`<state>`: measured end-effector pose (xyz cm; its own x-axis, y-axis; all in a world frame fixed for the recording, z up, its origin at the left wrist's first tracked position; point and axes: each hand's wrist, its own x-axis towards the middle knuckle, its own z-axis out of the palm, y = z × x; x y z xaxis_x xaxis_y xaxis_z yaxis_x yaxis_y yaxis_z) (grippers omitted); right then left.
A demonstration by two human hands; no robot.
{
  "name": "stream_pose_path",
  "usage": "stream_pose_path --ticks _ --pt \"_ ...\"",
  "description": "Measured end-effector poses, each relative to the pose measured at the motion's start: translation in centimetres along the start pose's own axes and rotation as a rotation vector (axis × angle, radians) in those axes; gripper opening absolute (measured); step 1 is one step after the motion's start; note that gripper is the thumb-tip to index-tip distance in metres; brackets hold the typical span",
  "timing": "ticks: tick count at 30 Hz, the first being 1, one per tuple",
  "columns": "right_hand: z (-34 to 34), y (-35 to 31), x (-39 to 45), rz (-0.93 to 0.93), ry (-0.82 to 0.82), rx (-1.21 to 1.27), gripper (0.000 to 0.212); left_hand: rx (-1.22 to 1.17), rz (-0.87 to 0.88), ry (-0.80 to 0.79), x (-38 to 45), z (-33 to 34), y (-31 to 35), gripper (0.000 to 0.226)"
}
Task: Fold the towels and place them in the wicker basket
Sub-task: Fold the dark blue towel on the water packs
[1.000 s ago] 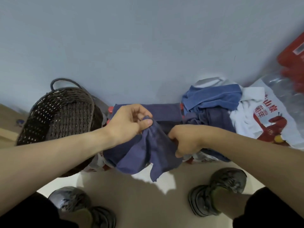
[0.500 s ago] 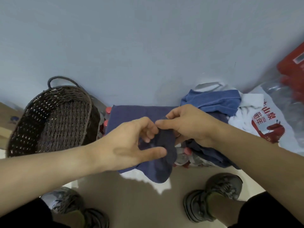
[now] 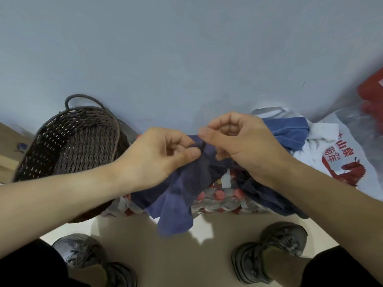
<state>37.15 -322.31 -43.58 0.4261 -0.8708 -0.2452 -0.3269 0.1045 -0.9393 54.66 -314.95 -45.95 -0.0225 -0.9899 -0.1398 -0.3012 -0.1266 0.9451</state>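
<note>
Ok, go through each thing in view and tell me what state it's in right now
Dark blue towel: unfolded, hanging from both hands.
Left hand: pinching the towel's top edge.
Right hand: pinching the same edge.
Wicker basket: tilted, no towel visible inside.
Towel pile: unfolded, heaped against the wall.
Printed plastic bag: crumpled beside the pile.

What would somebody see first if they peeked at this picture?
Two hands meet in the middle: the left hand and right hand both pinch a dark blue towel that dangles over the floor. On the left, a dark wicker basket leans against the wall, and more towels are heaped on the right.
</note>
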Motion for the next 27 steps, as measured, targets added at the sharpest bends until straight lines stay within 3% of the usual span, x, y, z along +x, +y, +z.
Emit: stream_pose_path --ticks 4,7,13,16,22,27 --pt "-0.1 -0.4 -0.8 -0.315 -0.226 -0.270 0.036 -0.206 -0.055 -0.022 0.1 -0.9 1.0 0.026" --pt "0.2 -0.3 -0.8 -0.348 -0.149 -0.310 0.031 -0.254 -0.094 -0.070 -0.1 -1.0 1.1 0.034" --pt "0.3 0.1 -0.7 -0.276 -0.046 -0.267 0.024 -0.083 -0.086 0.059 -0.1 -0.6 1.0 0.056" --pt "0.4 0.2 -0.8 -0.186 -0.059 -0.286 0.036 0.073 0.039 0.192 -0.3 -0.8 0.8 0.047" --pt "0.9 0.4 -1.0 -0.004 -0.134 -0.125 0.053 0.077 0.092 -0.021 -0.9 0.2 0.7 0.033" --pt "1.1 0.3 -0.8 -0.015 -0.139 -0.141 0.057 -0.036 0.088 0.028 -0.5 -0.1 0.9 0.023"
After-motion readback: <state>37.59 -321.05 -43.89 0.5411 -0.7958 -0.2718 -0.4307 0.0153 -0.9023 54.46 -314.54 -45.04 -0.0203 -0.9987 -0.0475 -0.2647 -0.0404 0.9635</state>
